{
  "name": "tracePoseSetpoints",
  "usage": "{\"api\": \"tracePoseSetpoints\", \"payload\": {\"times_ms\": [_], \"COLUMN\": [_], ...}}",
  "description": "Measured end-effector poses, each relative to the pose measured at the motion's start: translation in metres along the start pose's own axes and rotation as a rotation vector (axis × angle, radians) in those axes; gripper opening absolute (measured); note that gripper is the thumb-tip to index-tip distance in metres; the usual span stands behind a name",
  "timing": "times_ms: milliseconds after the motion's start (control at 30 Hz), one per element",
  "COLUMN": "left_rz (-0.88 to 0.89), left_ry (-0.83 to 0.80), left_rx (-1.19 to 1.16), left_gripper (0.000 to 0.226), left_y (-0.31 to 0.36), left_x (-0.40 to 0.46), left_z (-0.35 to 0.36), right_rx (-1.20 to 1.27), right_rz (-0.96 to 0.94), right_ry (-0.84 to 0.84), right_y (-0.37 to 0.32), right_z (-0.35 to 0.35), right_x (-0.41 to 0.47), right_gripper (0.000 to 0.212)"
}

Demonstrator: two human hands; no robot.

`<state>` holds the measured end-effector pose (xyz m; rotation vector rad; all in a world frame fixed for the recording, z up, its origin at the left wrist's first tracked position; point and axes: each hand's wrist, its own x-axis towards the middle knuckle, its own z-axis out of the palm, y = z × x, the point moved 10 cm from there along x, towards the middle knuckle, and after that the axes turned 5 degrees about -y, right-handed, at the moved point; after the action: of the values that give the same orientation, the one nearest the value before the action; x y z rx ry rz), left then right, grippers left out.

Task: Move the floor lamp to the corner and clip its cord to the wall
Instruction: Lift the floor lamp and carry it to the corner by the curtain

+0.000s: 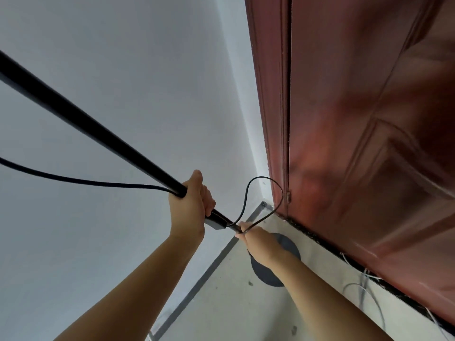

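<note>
The floor lamp's black pole point(81, 119) slants from the upper left down to its round black base point(288, 247) on the floor near the corner. My left hand point(192, 205) is closed around the pole, pinning the black cord point(73, 179) against it; an inline switch box point(216, 221) shows just below this hand. My right hand point(261, 242) grips the pole lower down, where the cord forms a loop point(266, 193) that rises toward the corner. The base is partly hidden by my right wrist.
A white wall point(123, 70) fills the left side. A reddish-brown door point(369, 119) stands on the right, meeting the wall at the corner. A grey skirting strip point(216, 262) runs along the floor. Thin pale wires point(364, 289) lie by the door's bottom edge.
</note>
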<state>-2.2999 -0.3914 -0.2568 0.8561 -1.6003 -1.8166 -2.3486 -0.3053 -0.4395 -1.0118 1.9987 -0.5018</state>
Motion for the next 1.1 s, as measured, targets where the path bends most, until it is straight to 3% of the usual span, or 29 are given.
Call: {"api": "tracePoseSetpoints", "payload": {"times_ms": [333,567,733,1100], "left_rz": [0.051,0.076,0.129,0.184], "left_ry": [0.157,0.412,0.666,1.088], "left_rx": [-0.009,-0.083,-0.147,-0.235], "left_gripper": [0.062,0.06,0.058,0.052], "left_y": [0.13,0.19,0.218,0.243], "left_x": [-0.101,-0.22,-0.344,-0.669], "left_z": [-0.052,-0.161,-0.278,-0.526], "right_rx": [-0.101,-0.3,-0.499,-0.584], "right_rz": [-0.129,-0.251,-0.368,-0.617], "right_ry": [-0.168,-0.396,-0.548,-0.74], "right_y": [-0.119,-0.233,-0.327,-0.506], "right_z": [0.002,0.06,0.158,0.451], "right_x": [-0.112,-0.206,-0.269,-0.432], "right_gripper": [0.031,0.035,0.035,0.019]}}
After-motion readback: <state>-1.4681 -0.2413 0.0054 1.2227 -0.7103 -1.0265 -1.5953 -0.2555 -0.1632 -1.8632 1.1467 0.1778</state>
